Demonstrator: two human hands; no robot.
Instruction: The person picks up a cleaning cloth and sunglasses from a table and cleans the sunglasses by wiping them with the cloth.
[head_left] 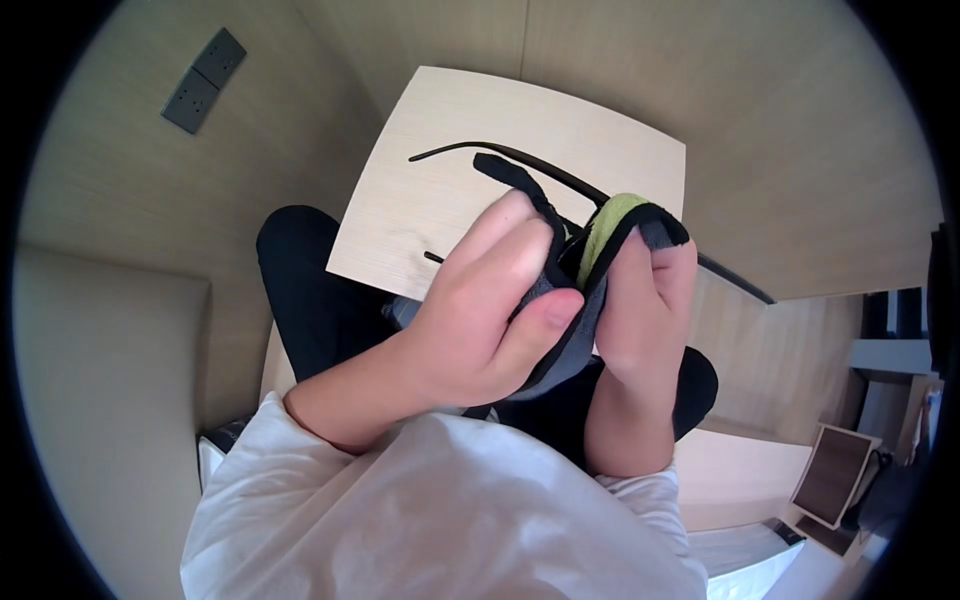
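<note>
The cloth piece [608, 232], grey with black edging and a yellow-green face, looks light and soft: it folds and bunches wherever it is pressed, so it should flex readily rather than keep a set shape. The weave seems matt and unlikely to slip, and nothing about the fabric suggests that it is fragile. The black bound edges look a little firmer than the panels between them, and seem the best places to take hold, one on each side of the fold. The thin black rod [540, 164] beyond it, perhaps an arm of a pair of glasses, looks stiffer and easier to bend out of true, so it would want a lighter touch; whether it joins the cloth cannot be told. The cloth piece is up between the two hands, in front of the white shirt [440, 500] and over the near side of the pale bench [390, 215]. The left hand [465, 315] has its fingers curled over the black edge, thumb lying across the grey fabric. The right hand [643, 320] grips the opposite side, its fingers bent in against the cloth beside the green face; their tips are partly hidden. A black strip stands out past the left knuckles, over the bench.
</note>
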